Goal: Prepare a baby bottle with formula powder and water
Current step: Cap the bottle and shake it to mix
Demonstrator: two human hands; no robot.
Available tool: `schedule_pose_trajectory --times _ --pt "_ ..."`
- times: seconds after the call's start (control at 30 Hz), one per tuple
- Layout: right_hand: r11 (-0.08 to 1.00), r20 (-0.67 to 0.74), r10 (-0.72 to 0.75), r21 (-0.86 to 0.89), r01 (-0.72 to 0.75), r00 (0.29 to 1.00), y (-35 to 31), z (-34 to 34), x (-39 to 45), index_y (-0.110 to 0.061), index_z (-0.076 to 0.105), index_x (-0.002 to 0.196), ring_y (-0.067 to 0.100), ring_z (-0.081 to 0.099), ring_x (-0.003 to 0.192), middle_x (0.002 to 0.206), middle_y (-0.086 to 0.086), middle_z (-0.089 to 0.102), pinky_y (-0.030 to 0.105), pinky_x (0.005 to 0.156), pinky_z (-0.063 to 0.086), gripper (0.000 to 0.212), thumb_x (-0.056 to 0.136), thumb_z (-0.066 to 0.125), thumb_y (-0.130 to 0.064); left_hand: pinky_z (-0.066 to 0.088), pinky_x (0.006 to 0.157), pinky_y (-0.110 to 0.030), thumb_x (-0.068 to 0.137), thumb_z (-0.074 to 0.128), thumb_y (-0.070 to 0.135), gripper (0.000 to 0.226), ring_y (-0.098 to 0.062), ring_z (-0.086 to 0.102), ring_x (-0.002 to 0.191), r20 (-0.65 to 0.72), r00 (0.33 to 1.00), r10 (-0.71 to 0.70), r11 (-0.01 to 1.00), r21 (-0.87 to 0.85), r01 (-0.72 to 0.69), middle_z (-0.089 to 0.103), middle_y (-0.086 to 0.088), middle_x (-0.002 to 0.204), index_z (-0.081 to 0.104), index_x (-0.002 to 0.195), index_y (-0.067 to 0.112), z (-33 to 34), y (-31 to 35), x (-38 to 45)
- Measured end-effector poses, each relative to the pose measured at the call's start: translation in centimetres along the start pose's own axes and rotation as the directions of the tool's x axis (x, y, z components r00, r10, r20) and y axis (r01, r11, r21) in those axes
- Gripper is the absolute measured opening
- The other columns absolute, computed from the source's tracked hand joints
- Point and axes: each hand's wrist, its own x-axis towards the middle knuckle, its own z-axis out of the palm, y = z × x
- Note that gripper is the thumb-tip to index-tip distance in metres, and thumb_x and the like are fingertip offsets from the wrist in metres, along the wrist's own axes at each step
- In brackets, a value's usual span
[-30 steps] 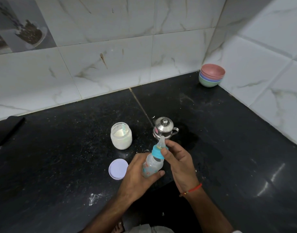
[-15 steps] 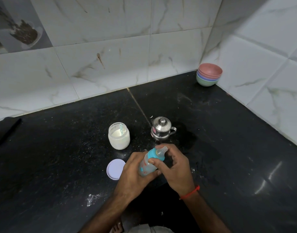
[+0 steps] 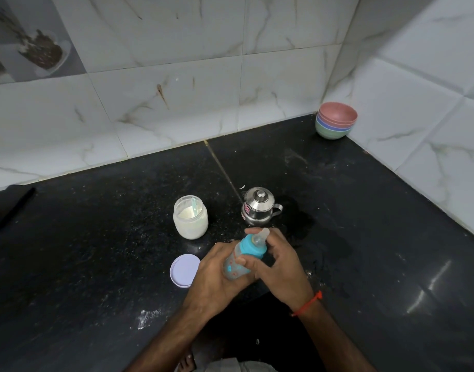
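Note:
A small clear baby bottle (image 3: 237, 267) with a teal collar and a clear teat is held tilted above the black counter, teat toward the wall. My left hand (image 3: 217, 275) grips its body from the left. My right hand (image 3: 278, 261) curls round the teal collar, thumb on the near side and fingers over the teat. An open glass jar (image 3: 190, 217) of white formula powder, with a light-blue scoop standing in it, sits just behind my hands. A small lidded steel jug (image 3: 258, 206) stands to the jar's right.
The jar's lilac lid (image 3: 185, 270) lies flat left of my left hand. Stacked coloured bowls (image 3: 336, 124) sit in the far right corner. White powder specks (image 3: 147, 316) and a wet patch (image 3: 319, 237) mark the black counter (image 3: 83, 251). Tiled walls bound the back and right.
The bottle has tipped from nearly upright to a slant toward me. My right hand has moved from the teat tip down round the collar. The jar, jug and lid have not moved.

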Motion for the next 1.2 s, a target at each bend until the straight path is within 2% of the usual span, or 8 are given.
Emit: schedule_pose_trajectory --times 0.17,0.3,0.4,0.53,0.73,0.97,1.07,1.2 --pt "0.955 0.077 0.093 0.274 -0.111 0.993 -1.0 -0.4 -0.9 -0.016 0.065 0.131 0.017 0.066 0.121 0.130 -0.001 0.070 0.034 0.099 0.055 0.034 0.098 0.064 -0.023 0.056 0.088 -0.026 0.069 0.083 0.064 0.063 -0.003 0.064 0.107 -0.057 0.997 -0.050 0.998 -0.040 0.047 0.066 0.016 0.114 0.065 0.125 0.041 -0.1 -0.4 0.2" --pt "0.970 -0.147 0.112 0.231 -0.076 0.983 -1.3 -1.5 -1.8 -0.025 0.078 0.084 0.023 0.071 0.098 0.093 0.015 0.076 0.044 0.102 0.050 0.028 0.098 0.056 -0.036 0.055 0.091 -0.025 0.065 0.082 0.064 0.063 0.001 0.063 0.106 -0.128 0.984 -0.121 0.991 -0.075 0.112 0.067 0.017 0.113 0.066 0.120 0.039 -0.4 -0.5 0.3" --pt "0.956 -0.150 0.124 0.285 -0.077 0.981 -1.3 -1.7 -1.8 -0.015 0.073 0.106 0.016 0.069 0.110 0.111 0.005 0.076 0.038 0.099 0.055 0.013 0.098 0.064 -0.019 0.052 0.091 -0.020 0.068 0.083 0.061 0.065 0.002 0.061 0.109 -0.089 0.991 -0.100 0.995 -0.036 0.097 0.065 0.017 0.116 0.065 0.124 0.035 -0.6 -0.2 0.5" --pt "0.884 0.027 0.120 0.452 -0.119 0.992 -1.7 -1.0 -1.4 -0.013 0.046 0.143 0.020 0.064 0.126 0.133 0.007 0.069 0.034 0.101 0.054 0.057 0.093 0.061 0.010 0.051 0.087 -0.014 0.072 0.086 0.055 0.063 0.000 0.060 0.110 -0.004 0.999 -0.054 0.998 0.013 0.054 0.063 0.019 0.116 0.063 0.128 0.038 0.0 0.0 0.3" --pt "0.919 0.003 0.103 0.383 -0.097 0.995 -0.9 -1.2 -0.8 -0.015 0.049 0.132 0.033 0.067 0.115 0.116 0.016 0.071 0.058 0.102 0.052 0.068 0.074 0.086 -0.012 0.050 0.082 -0.012 0.072 0.088 0.051 0.058 -0.002 0.063 0.107 0.037 0.999 -0.026 1.000 0.009 0.026 0.064 0.017 0.114 0.065 0.124 0.041 -0.2 -0.2 0.1" --pt "0.971 0.308 -0.048 0.236 -0.028 0.950 -1.3 -2.9 -0.8 -0.020 0.030 0.153 0.027 0.049 0.139 0.133 0.012 0.064 0.042 0.114 0.043 0.078 0.088 0.074 -0.014 0.059 0.093 -0.044 0.082 0.086 0.031 0.052 -0.019 0.072 0.105 0.311 0.950 0.022 0.978 -0.204 0.044 0.073 0.005 0.116 0.063 0.128 0.036 0.0 1.6 -0.3" --pt "0.931 0.185 -0.038 0.364 -0.032 0.982 -1.8 -1.8 -1.3 -0.019 0.035 0.148 0.028 0.050 0.140 0.122 0.017 0.068 0.047 0.112 0.046 0.071 0.088 0.072 -0.014 0.057 0.099 -0.035 0.088 0.081 0.031 0.060 -0.014 0.068 0.117 0.310 0.948 0.075 0.981 -0.195 -0.013 0.068 0.010 0.128 0.053 0.140 0.039 0.1 2.3 0.0" --pt "0.926 -0.180 0.071 0.376 0.001 0.981 -2.1 1.2 -2.1 -0.036 0.049 0.134 0.024 0.067 0.118 0.117 0.009 0.071 0.048 0.100 0.055 0.057 0.087 0.076 -0.017 0.049 0.104 -0.034 0.095 0.063 0.044 0.049 -0.001 0.056 0.123 0.167 0.978 0.129 0.990 0.041 -0.137 0.057 0.024 0.133 0.044 0.139 0.036 1.1 2.1 -0.5"
